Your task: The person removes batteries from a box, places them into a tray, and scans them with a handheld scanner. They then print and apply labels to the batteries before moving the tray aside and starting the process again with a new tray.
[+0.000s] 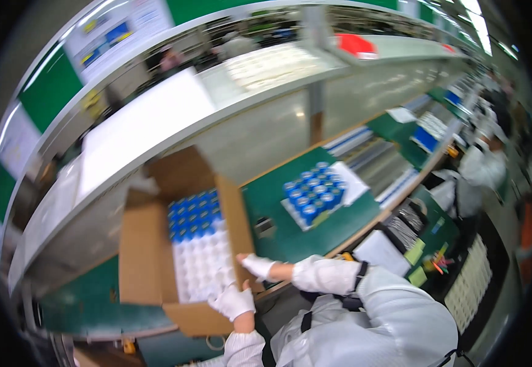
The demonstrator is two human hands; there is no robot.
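An open cardboard box [140, 257] stands on the green bench with its flaps up. Blue cylinders [194, 215] fill its far part in rows, and a white tray with round cells [202, 263] takes up the near part. My left hand [233, 303], in a white glove with the thumb tip bare, reaches over the box's near edge. Its fingers lie on or just above the white tray, thumb spread apart. At the box's right wall is my gloved right hand [257, 267], fingertips by the cardboard. Blur hides whether it grips the wall.
Right of the box, more blue cylinders [315, 191] stand grouped on a white tray, with a small dark object [265, 227] between. A shelf [266, 98] with white sheets runs above the bench. Co-workers sit farther right, near a black cart [492, 287] holding a white tray.
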